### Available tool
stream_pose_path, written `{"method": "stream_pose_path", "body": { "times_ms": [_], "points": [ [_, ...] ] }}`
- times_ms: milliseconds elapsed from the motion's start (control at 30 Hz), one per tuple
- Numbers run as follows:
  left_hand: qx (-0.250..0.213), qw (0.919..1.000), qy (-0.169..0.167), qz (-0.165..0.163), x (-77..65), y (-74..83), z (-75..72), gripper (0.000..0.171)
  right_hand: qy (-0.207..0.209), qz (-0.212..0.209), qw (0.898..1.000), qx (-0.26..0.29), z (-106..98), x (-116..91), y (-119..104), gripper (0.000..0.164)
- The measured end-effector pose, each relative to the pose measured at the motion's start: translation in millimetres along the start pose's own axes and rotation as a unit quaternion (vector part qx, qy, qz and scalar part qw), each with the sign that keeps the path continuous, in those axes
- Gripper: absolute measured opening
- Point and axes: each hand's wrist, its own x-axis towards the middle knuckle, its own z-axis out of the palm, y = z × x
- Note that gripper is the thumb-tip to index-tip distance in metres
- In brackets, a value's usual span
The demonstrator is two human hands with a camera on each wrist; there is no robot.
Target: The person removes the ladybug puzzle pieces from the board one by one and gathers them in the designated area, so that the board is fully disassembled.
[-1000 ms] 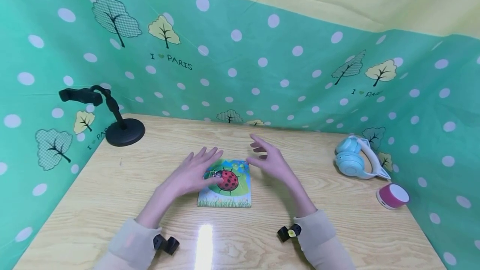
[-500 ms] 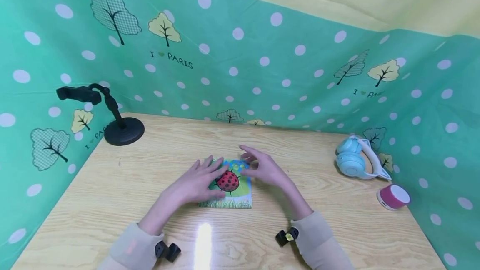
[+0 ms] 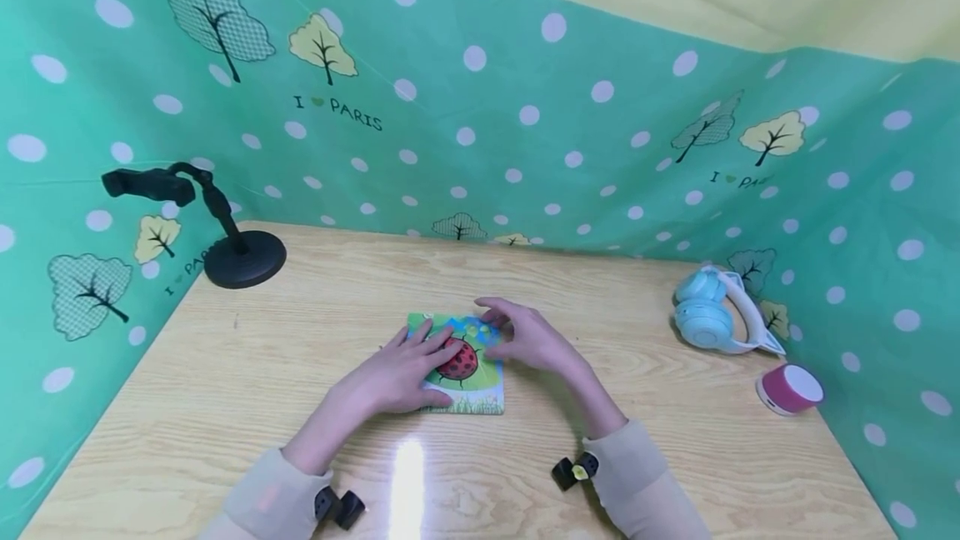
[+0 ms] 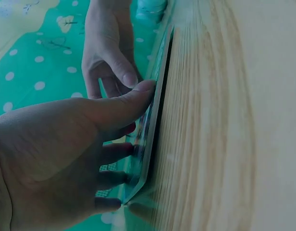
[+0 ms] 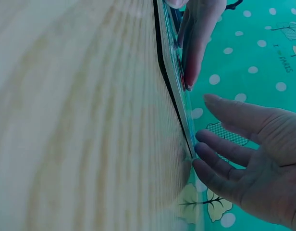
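- Black stand (image 3: 247,255): well left of the board (image 3: 467,369) and beyond it, its arm bent over to the left.
- Left hand (image 3: 397,377): over the board's left part, fingers spread and nearly straight, thumb apart above the grass strip; it grips nothing.
- Board: on the table (image 3: 645,423), between the hands, ladybug picture facing up. The grass strip lies along the edge towards the person, and the side edges run away from the person. It looks nearly square, so I cannot tell a long axis; the ladybug's left part is hidden by the fingers.
- Right hand (image 3: 531,340): at the board's far right corner, fingers loosely bent, thumb well apart from them, with nothing in its hold.
- Blue headphones (image 3: 705,325): well right of the board, a little beyond it.
- Pink cylinder (image 3: 791,390): right of the board, nearer the person than the headphones, tilted.
- Left wrist view: shows the board's thin pale edge with a dark line beneath, and the left thumb tip at that edge, which the head view does not.
- Right wrist view: shows the right fingertips close to the board's corner; whether they touch, I cannot tell.
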Motion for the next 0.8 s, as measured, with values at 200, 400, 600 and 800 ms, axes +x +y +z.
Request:
{"method": "stream_pose_path", "body": {
  "times_ms": [200,400,600,800],
  "points": [
    [0.006,0.9999,0.006,0.006,0.4,0.0,1.7,0.075,-0.001,0.009,1.000,-0.015,0.6,1.1,-0.6,0.078],
    [0.016,0.9997,0.008,0.017,-0.8,0.5,1.6,0.066,-0.002,0.020,0.999,-0.027,0.6,0.6,-0.8,0.073],
    [0.027,0.9991,0.013,0.029,-1.0,0.2,1.4,0.065,0.003,0.028,0.999,-0.035,1.5,-0.2,-2.1,0.072],
    [0.032,0.9991,0.012,0.027,-1.6,0.9,1.9,0.063,0.001,0.030,0.999,-0.035,1.5,0.4,-3.2,0.075]
  ]
}}
